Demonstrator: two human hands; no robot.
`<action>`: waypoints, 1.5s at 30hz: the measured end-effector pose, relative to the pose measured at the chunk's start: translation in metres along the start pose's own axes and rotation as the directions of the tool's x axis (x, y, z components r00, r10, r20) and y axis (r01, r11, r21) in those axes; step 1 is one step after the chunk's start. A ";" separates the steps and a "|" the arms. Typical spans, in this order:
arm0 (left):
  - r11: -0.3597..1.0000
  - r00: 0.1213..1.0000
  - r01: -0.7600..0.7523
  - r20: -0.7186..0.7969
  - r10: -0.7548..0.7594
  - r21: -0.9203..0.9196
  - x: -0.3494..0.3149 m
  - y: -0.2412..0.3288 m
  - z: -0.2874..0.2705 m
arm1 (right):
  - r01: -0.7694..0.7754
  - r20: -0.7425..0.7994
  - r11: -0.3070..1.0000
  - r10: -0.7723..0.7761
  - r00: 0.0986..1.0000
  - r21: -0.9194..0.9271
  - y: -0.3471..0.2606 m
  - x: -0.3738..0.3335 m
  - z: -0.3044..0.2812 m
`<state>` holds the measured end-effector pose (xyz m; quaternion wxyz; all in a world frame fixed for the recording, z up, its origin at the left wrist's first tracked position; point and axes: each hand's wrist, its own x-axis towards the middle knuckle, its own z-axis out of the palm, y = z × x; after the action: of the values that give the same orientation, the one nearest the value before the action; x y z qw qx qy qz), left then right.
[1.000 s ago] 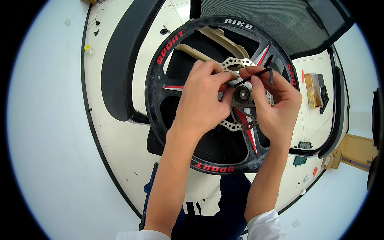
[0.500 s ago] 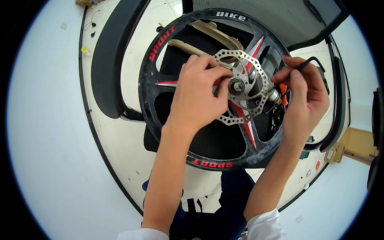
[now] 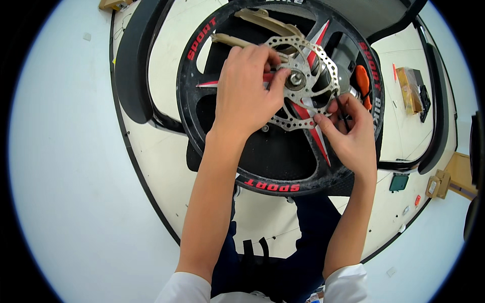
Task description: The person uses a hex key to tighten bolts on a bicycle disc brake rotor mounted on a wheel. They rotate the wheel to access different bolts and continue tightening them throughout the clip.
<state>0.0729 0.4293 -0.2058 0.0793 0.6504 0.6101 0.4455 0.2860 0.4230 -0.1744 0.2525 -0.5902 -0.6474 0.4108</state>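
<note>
A black bicycle wheel [image 3: 280, 188] with red and white spoke accents lies flat on a chair seat. At its hub sits a silver drilled brake disc [image 3: 329, 65], the axle end [image 3: 297, 79] poking up through the middle. My left hand [image 3: 247, 91] is closed at the disc's left side, thumb beside the hub; its fingertips are partly hidden. My right hand [image 3: 353, 134] grips a black hex key [image 3: 344, 113] at the disc's lower right edge. Most of the key is hidden by the fingers.
Beneath the wheel show beige fork-like arms [image 3: 268, 21] and an orange-handled tool [image 3: 362, 81]. Black armrests [image 3: 135, 65] flank the seat. On the floor to the right lie a green case [image 3: 399, 182], a yellowish package [image 3: 408, 90] and cardboard boxes [image 3: 438, 184].
My right hand has come down and left with the hex key, from beyond the disc to its lower right edge. My left hand stays by the hub. The whole view has shifted.
</note>
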 end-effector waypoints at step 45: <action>0.995 0.992 0.069 -0.103 -0.076 -0.066 0.003 0.002 -0.025 | 0.028 -0.188 0.988 0.001 0.982 0.152 0.005 0.010 -0.024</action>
<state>0.0572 0.4203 -0.1881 0.0835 0.6006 0.6226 0.4946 0.3068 0.4386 -0.1673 0.3600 -0.6005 -0.5912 0.4003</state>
